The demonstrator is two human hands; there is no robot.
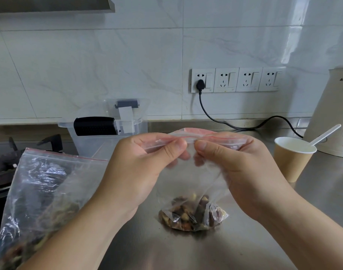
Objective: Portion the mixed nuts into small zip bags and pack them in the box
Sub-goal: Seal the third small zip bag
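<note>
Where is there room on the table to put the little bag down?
Bare steel counter lies in front of the paper cup, right of the small zip bag. The left is crowded: the big nut bag and clear box fill it.

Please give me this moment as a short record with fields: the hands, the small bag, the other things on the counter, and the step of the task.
left hand: left hand pinches the zip strip of the small zip bag
right hand: right hand pinches the same strip, thumbs nearly meeting
small bag: held upright, nuts at its bottom resting on the steel counter
bulk supply: large zip bag of mixed nuts, at left
box: clear plastic box behind the hands, lid up
others: paper cup with white spoon, kettle
step: closing the zip; not yet packed
</note>
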